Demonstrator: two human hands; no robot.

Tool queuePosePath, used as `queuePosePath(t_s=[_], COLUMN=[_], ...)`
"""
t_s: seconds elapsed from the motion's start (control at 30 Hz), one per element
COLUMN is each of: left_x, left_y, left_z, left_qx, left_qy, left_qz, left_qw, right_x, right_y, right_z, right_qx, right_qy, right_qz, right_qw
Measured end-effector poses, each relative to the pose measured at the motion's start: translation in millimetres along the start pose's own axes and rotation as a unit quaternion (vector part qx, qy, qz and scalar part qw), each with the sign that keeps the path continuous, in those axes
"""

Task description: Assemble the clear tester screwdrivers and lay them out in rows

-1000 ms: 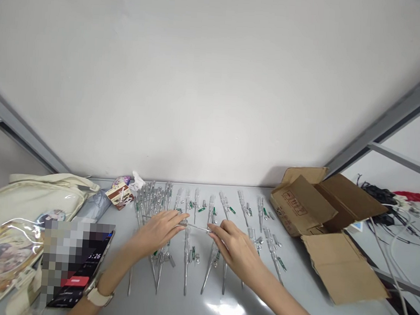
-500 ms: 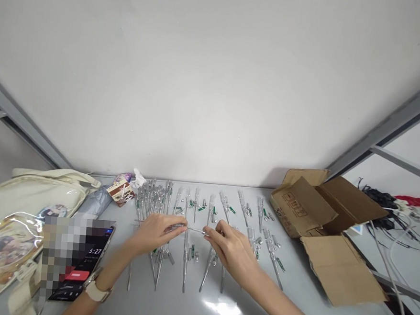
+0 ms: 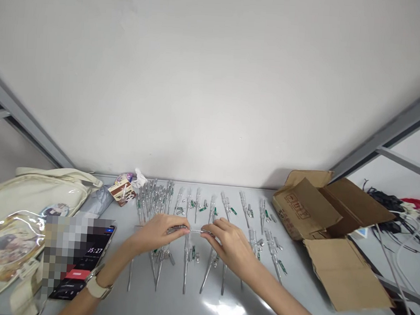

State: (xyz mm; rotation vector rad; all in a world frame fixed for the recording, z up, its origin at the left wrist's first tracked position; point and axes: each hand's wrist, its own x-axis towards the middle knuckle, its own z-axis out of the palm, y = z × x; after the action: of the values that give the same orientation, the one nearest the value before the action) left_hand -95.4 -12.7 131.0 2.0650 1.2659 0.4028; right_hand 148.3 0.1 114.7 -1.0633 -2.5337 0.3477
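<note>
My left hand [image 3: 161, 232] is closed on one end of a thin voltage-tester screwdriver [image 3: 195, 231], its thumb and fingers pinched together. At the other end, my right hand [image 3: 228, 243] pinches the same screwdriver, so it lies level between them just above the table. Most of its handle is hidden by the fingers. Below and around the hands lie more clear-handled tester screwdrivers [image 3: 185, 266], with small green strips [image 3: 193, 252] and little metal pieces [image 3: 197, 258] beside them. A denser group of screwdrivers [image 3: 155, 197] sits behind my left hand.
An open cardboard box [image 3: 296, 211] stands at the right, its flap [image 3: 346, 272] lying toward me. To the left are a cream bag [image 3: 8, 206], a phone [image 3: 95, 260] and a grey wrapped bundle [image 3: 97, 201]. Black cables [image 3: 383, 201] lie behind the right-hand metal frame [image 3: 395, 127].
My hands have drawn slightly closer, and less of the screwdriver shows between them. Both keep their hold. The view has shifted a little.
</note>
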Motion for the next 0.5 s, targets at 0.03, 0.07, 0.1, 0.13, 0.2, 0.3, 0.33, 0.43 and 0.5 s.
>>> queuePosePath(t_s=[0.03, 0.07, 0.1, 0.13, 0.2, 0.3, 0.33, 0.43, 0.5], left_x=[1.5, 2.9, 3.9, 4.6, 4.5, 3.3, 3.5, 6.8, 10.3], left_y=[-0.9, -2.4, -4.6, -7.2, -12.7, -16.7, -15.8, -6.6, 2.2], left_z=[0.8, 1.5, 1.9, 2.2, 2.6, 5.2, 7.2, 17.7, 27.9], left_qx=[0.006, 0.013, 0.019, 0.025, 0.037, 0.051, 0.052, 0.063, 0.09], left_qy=[0.008, 0.019, 0.033, 0.046, 0.067, 0.084, 0.085, 0.075, 0.071], left_qz=[0.002, 0.002, 0.0, -0.006, -0.023, -0.031, -0.023, 0.031, 0.083], left_qw=[1.0, 1.0, 0.999, 0.999, 0.997, 0.995, 0.995, 0.995, 0.99], right_x=[0.7, 0.6, -0.4, -2.5, -9.3, -22.3, -25.8, -30.3, -27.8], right_y=[0.6, 1.8, 3.6, 6.1, 12.7, 22.3, 24.1, 21.8, 14.1], right_z=[1.0, 1.5, 1.2, 0.1, -4.1, -8.5, -7.6, 3.9, 15.6], right_qx=[0.002, 0.007, 0.014, 0.024, 0.059, 0.159, 0.197, 0.319, 0.415], right_qy=[0.0, 0.002, 0.006, 0.013, 0.033, 0.067, 0.072, 0.052, 0.015], right_qz=[0.004, 0.011, 0.02, 0.034, 0.077, 0.175, 0.206, 0.257, 0.259], right_qw=[1.0, 1.0, 1.0, 0.999, 0.995, 0.969, 0.956, 0.911, 0.872])
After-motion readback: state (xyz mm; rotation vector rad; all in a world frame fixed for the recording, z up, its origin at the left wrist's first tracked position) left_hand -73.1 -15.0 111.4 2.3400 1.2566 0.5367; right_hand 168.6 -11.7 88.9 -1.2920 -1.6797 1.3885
